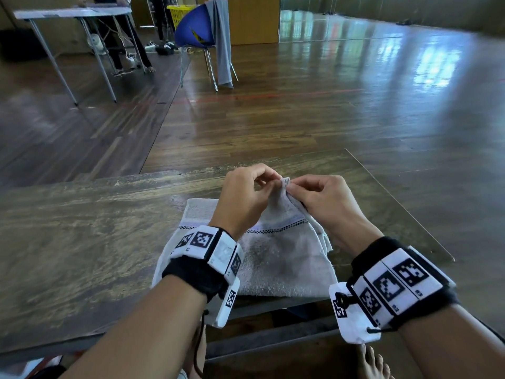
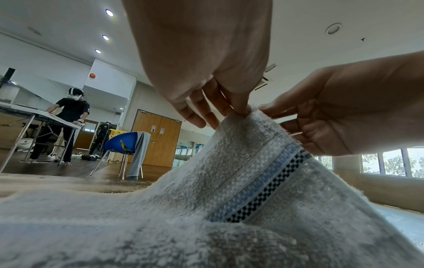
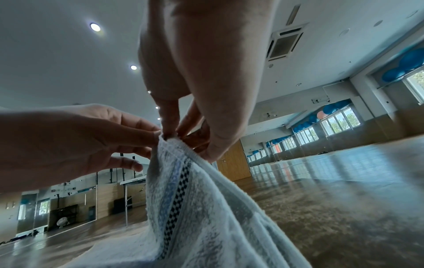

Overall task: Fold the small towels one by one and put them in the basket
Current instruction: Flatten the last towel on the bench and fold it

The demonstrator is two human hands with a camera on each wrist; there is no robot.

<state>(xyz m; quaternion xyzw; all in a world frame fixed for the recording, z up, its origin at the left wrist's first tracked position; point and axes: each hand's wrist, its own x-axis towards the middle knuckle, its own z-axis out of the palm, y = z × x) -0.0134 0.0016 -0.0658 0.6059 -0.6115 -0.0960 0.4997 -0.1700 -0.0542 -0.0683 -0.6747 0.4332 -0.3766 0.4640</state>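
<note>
A small pale grey towel (image 1: 278, 258) with a blue band and a black checkered stripe lies on the wooden table (image 1: 82, 228) in front of me. One corner of the towel is lifted off the table, and both hands meet at it. My left hand (image 1: 251, 187) pinches the corner from the left and my right hand (image 1: 314, 192) pinches it from the right, fingertips nearly touching. In the left wrist view the towel (image 2: 241, 172) rises to my left hand (image 2: 238, 108). In the right wrist view my right hand (image 3: 174, 134) pinches the towel (image 3: 183, 190) at its peak.
The table's far edge (image 1: 246, 165) runs just beyond my hands, its right edge slanting down on the right. Across the wood floor stand a blue chair (image 1: 196, 28) with a grey cloth, a yellow basket (image 1: 180, 15) behind it, and a folding table (image 1: 73, 15) with a person.
</note>
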